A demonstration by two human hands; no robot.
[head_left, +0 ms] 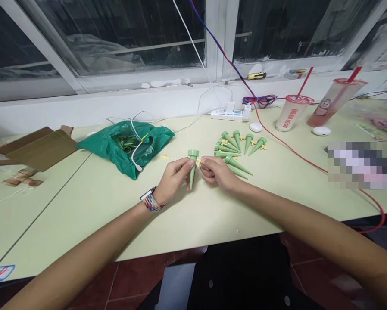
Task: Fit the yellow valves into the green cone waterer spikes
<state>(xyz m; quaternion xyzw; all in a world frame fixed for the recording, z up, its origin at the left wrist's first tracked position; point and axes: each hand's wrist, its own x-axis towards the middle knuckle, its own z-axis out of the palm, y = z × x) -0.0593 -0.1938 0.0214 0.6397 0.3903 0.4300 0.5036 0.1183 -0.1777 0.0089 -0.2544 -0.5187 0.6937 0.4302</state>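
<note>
My left hand point(176, 176) grips a green plastic plant watering spike point(192, 168), its wide cap up and its point down, above the table. Between the fingertips of my right hand point(217, 172) is a small yellow valve point(198, 161), held against the spike's side just below the cap. Whether it is seated in the spike I cannot tell. To the right lie several more green spikes point(249, 143) with yellow valves, fanned out and partly hidden by my right hand. A loose yellow valve point(164, 156) rests left of my hands.
An opened green plastic bag point(106, 142) with green parts inside lies at the left, a white cable across it. Behind are a power strip point(227, 114) and a red cable point(293, 157). Two drink cups point(292, 114) stand back right; a cardboard box point(40, 148) lies far left.
</note>
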